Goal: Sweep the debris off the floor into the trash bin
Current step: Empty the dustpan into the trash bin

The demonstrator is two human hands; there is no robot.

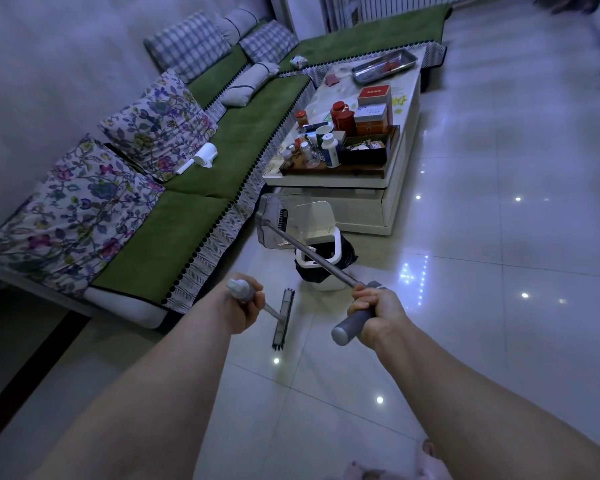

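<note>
Tipping appears to be the step in hand. The dustpan (268, 211) is lifted off the floor (465, 306) and hangs tilted at the far-left edge of the bin (307, 261), close by its raised lid. Judged from this angle, it is not squarely over the opening.

Debris (282, 242): a few pale scraps seem to lie low in the pan; too small to say what they are. The tiles near the bin show no obvious litter, only lamp reflections.

Pan: grey, translucent, with a dark comb strip on one side. Its long metal handle runs back across the bin mouth to the right hand (378, 313). That hand has its fingers wrapped tight round the grey grip, knuckles up. Holding it this far back probably lets the person empty the pan standing, without stooping.

Bin: white, lid open, lined with a black bag that spills over the rim. It stands on the floor between sofa (201, 220) and table (361, 216).

Broom (284, 318): its head rests flat on the tiles, near the bin, bristles dark. The left hand (243, 306) is closed round the handle top, seemingly just parking the broom while the pan is emptied.

Risk, my judgement: with the pan off-centre, scraps could drop beside the bin or onto the bag's overhang.
</note>
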